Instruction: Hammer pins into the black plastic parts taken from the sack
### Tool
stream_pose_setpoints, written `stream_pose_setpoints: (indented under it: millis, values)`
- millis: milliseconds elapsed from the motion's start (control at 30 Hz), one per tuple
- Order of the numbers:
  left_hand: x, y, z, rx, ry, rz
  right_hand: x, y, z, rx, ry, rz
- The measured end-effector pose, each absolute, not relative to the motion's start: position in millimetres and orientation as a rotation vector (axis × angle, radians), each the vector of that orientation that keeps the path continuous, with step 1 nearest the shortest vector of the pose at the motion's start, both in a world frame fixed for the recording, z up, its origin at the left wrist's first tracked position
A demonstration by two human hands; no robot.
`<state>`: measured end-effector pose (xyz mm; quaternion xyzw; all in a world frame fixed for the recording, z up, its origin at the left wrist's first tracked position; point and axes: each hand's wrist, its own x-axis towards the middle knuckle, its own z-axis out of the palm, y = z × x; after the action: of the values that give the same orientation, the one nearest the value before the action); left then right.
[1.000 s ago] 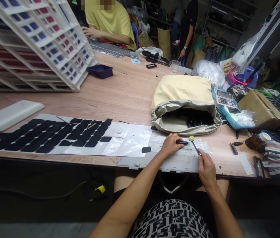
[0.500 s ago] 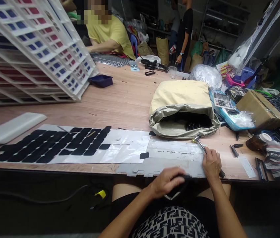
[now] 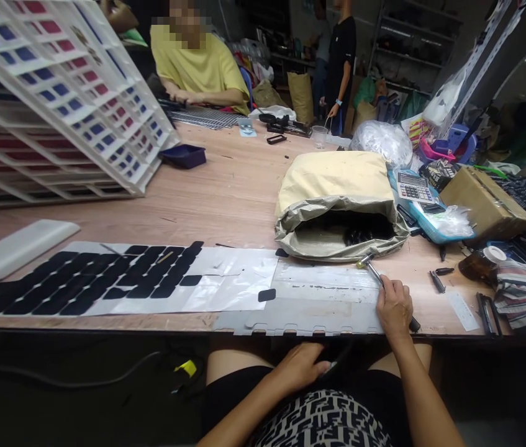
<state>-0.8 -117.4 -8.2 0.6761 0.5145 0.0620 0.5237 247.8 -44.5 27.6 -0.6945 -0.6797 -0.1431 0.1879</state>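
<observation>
My right hand (image 3: 395, 307) is closed around the dark handle of a small hammer (image 3: 373, 269), resting on the table's near edge. The hammer's metal head with a yellowish face points away from me, close to the mouth of a beige sack (image 3: 337, 180) with black items inside. Below the table edge, over my lap, my left hand (image 3: 300, 367) is wrapped round a dark curved object (image 3: 341, 357); its kind is hard to make out in the shadow. In front of me lies a grey plastic sheet (image 3: 318, 316) beside a white sheet (image 3: 230, 264) bearing rows of black rounded pieces (image 3: 90, 279).
A white lattice crate (image 3: 104, 124) leans at the left behind a white power bank-like device (image 3: 20, 248). At right are a calculator (image 3: 414, 187) on a blue tray, a cardboard box (image 3: 486, 202) and a brown jar (image 3: 482, 264). A person in yellow sits across the table.
My left hand has dropped lower, from the table edge toward my lap, with the dark object in it. The right hand stays on the hammer. The view has shifted slightly.
</observation>
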Motion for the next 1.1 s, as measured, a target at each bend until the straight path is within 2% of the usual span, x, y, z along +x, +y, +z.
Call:
stream_pose_setpoints:
  millis: [133,200,300,467,567,800,900,1000,1100]
  values:
    - [5.3,-72.4,67.0,1.648,0.825,0.347,247.3,-44.6,27.4,-1.967,-1.916,-0.374]
    - [14.9,-25.0,89.1,1.661,1.023,0.634,247.4,-44.7,27.5,-1.969,-1.918,-0.370]
    - [35.3,56.7,94.2,1.691,1.452,0.906,248.0,-45.0,27.1,-1.968,-1.922,-0.379]
    - [71.7,132.7,70.2,1.592,1.896,0.536,249.0,-44.9,24.0,-1.968,-1.907,-0.375]
    - [82.3,137.7,57.7,1.543,1.960,0.452,248.2,-44.7,23.2,-1.977,-1.902,-0.358]
    - [63.2,133.4,61.6,1.495,1.878,0.608,247.5,-45.7,26.4,-1.975,-1.905,-0.358]
    - [45.0,109.0,70.0,1.574,1.799,0.881,247.9,-45.5,26.6,-1.972,-1.905,-0.372]
    - [24.7,67.1,66.8,1.773,1.512,1.142,247.8,-45.1,26.0,-1.972,-1.910,-0.398]
    - [7.3,30.2,49.0,1.946,1.324,1.086,248.6,-43.7,25.5,-1.967,-1.918,-0.437]
